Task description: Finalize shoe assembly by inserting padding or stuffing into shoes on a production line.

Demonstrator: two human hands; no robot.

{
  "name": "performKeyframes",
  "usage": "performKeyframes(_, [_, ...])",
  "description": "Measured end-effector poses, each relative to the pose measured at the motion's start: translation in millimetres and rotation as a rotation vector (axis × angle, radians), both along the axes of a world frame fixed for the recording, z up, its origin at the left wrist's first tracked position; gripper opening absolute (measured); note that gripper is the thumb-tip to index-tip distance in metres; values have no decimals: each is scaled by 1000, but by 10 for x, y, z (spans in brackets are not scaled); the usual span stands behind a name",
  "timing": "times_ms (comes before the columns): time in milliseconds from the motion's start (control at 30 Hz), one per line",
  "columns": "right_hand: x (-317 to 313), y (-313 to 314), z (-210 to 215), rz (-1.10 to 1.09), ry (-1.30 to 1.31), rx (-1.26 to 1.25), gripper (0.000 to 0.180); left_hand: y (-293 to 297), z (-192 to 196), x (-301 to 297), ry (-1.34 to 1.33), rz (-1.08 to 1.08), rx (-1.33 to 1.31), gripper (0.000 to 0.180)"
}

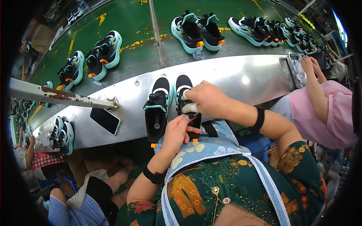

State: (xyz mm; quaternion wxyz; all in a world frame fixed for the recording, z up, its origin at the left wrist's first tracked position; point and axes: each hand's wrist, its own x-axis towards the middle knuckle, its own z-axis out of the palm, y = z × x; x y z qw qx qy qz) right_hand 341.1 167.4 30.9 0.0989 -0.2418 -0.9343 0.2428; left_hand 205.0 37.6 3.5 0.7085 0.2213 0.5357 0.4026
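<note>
Two black sneakers with mint soles and orange heel tabs rest side by side on the metal ledge, toes pointing away from me. The left sneaker stands untouched, its dark insole showing. Over the right sneaker, both my hands work at the lacing and opening. My left hand is closed at its collar, thumb and fingers pressed to the edge. My right hand, with white covers on some fingers, is bent closed over the tongue and laces. Its fingertips hide exactly what they pinch.
A black phone lies on the ledge, beside a rusty white bar. Another sneaker pair stands at the left end. More sneakers line the green belt beyond. A co-worker in pink sits right; others sit left.
</note>
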Motion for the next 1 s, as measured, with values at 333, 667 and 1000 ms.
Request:
performKeyframes(333, [47, 47, -2, -9, 8, -71, 32, 51, -13, -8, 56, -60, -38, 39])
performKeyframes(667, [97, 86, -91, -25, 98, -105, 31, 75, 45, 61, 177, -56, 33, 35])
performKeyframes(1000, [167, 88, -82, 13, 144, -233, 27, 93, 55, 82, 161, -17, 18, 30])
